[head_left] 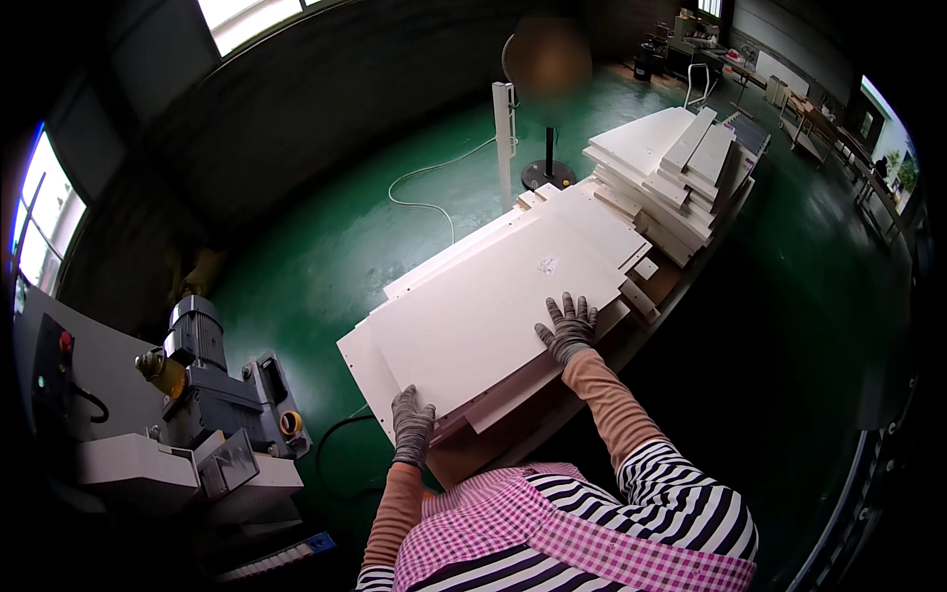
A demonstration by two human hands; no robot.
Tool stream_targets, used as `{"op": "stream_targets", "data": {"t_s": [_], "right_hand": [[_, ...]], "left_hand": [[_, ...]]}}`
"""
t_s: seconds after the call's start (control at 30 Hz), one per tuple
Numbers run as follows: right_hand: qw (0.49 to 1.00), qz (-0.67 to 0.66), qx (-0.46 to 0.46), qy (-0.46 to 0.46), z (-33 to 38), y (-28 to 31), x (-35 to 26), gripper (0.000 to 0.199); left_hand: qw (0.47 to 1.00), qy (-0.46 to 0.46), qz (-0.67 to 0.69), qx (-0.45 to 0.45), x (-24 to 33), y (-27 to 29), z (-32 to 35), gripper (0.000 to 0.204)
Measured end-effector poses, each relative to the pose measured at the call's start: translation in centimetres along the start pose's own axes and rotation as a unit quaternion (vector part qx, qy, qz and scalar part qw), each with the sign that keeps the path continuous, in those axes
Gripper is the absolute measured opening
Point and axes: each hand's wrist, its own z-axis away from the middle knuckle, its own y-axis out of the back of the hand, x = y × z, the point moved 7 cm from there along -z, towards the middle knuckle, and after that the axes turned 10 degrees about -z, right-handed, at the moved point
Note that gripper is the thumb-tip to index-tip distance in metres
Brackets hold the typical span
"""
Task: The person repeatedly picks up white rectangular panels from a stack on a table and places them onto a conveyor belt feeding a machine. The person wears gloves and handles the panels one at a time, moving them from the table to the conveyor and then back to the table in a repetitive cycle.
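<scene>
A large white panel (483, 306) lies on top of a stack of similar flat boards in front of me. My right hand (568, 332), in a striped grey glove, rests on its near long edge with the fingers spread. At the near left corner, my left hand (412, 426) wears the same kind of glove. Its fingers lie over the panel's edge, stretched out and closer together. A small pale label (547, 264) sits on the panel's surface. The boards beneath are partly covered by the top one.
Beyond the stack, more white boards (681, 158) are piled unevenly. A white post (504, 138) and a round-based stand (548, 176) rise behind it. To my left is a machine with a grey motor (196, 335). A cable (419, 187) crosses the green floor.
</scene>
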Motion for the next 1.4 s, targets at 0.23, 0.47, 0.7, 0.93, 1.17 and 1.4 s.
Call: {"op": "stream_targets", "data": {"t_s": [0.23, 0.47, 0.7, 0.93, 1.17, 1.4], "right_hand": [[0.999, 0.011, 0.023, 0.027, -5.0, 1.2, 1.3, 0.066], [0.998, 0.059, 0.028, 0.019, -6.8, -0.1, 2.5, 0.064], [0.993, 0.1, -0.008, -0.06, -5.5, -0.5, 0.7, 0.062], [0.977, 0.003, -0.053, 0.207, 0.2, -4.7, -11.1, 0.064], [0.952, -0.071, -0.066, 0.289, 6.1, -6.9, -18.2, 0.064], [0.923, -0.132, -0.12, 0.34, 7.7, -7.4, -21.3, 0.053]], "left_hand": [[0.994, -0.047, -0.103, 0.002, 4.2, -0.6, 0.0, 0.065], [0.989, -0.057, -0.137, -0.005, 4.8, 0.7, 2.4, 0.061], [0.992, -0.118, 0.012, 0.031, -1.3, 0.7, 9.2, 0.046], [0.975, 0.027, 0.126, 0.179, -12.0, 6.2, 19.2, 0.031], [0.872, 0.178, 0.211, 0.404, -20.4, 12.1, 27.7, 0.021], [0.805, 0.236, 0.194, 0.508, -25.2, 16.7, 32.1, 0.022]]}}
